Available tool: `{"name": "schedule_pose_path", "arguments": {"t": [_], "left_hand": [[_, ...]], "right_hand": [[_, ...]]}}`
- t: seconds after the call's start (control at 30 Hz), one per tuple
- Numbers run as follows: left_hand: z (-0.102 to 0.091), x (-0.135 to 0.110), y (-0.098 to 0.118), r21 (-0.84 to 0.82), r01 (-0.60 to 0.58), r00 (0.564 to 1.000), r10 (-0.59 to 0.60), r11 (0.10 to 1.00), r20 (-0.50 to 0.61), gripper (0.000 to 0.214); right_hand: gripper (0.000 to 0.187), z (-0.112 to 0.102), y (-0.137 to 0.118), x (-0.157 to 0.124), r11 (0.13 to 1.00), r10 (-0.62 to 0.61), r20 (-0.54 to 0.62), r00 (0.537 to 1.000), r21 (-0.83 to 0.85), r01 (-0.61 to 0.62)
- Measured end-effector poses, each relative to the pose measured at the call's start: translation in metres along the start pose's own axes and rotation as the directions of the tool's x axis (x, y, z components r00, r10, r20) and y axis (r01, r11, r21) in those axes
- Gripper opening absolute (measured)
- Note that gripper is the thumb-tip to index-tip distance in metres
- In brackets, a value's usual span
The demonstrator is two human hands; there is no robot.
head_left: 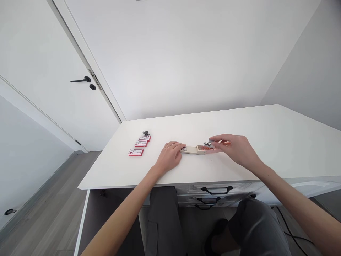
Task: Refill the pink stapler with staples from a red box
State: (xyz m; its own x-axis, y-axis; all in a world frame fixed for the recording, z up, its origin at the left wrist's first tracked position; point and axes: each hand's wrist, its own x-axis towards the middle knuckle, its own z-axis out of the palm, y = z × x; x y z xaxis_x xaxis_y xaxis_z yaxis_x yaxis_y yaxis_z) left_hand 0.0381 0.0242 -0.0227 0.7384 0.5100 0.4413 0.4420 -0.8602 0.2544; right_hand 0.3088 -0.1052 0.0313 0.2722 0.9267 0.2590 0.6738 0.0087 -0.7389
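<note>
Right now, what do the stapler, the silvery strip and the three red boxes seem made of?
The stapler, steadied by the left hand: beige, matte, evenly coloured, likely plastic casing. The strip pinched by the right hand: silvery, glinting, probably metal. The red boxes: flat printed faces, sharp edges, likely cardboard; too small to be sure.

The person wears dark grey trousers (163, 222) of plain cloth. Both forearms are uncovered to the picture edge; the left hand (172, 153) and right hand (234, 147) are bare.
</note>
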Motion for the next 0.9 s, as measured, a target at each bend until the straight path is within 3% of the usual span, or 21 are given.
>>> {"name": "schedule_pose_path", "arguments": {"t": [0.1, 0.27, 0.73, 0.9], "left_hand": [[0.0, 0.0, 0.0, -0.007, 0.0, 1.0, 0.0, 1.0, -0.002, 0.042], [0.0, 0.0, 0.0, -0.011, 0.013, 1.0, -0.013, 1.0, 0.001, 0.043], [0.002, -0.001, -0.001, -0.014, 0.014, 1.0, -0.014, 1.0, 0.005, 0.044], [0.002, -0.001, -0.001, -0.003, 0.014, 1.0, -0.014, 1.0, 0.014, 0.044]], "right_hand": [[0.029, 0.005, 0.004, 0.001, 0.987, -0.102, 0.019, 0.995, -0.126, 0.103], [0.034, 0.011, 0.011, 0.004, 0.972, -0.159, 0.04, 0.987, -0.168, 0.163], [0.032, 0.014, 0.014, 0.008, 0.975, -0.142, 0.076, 0.987, -0.162, 0.153], [0.031, 0.017, 0.013, 0.01, 0.964, -0.19, 0.096, 0.977, -0.173, 0.204]]}}
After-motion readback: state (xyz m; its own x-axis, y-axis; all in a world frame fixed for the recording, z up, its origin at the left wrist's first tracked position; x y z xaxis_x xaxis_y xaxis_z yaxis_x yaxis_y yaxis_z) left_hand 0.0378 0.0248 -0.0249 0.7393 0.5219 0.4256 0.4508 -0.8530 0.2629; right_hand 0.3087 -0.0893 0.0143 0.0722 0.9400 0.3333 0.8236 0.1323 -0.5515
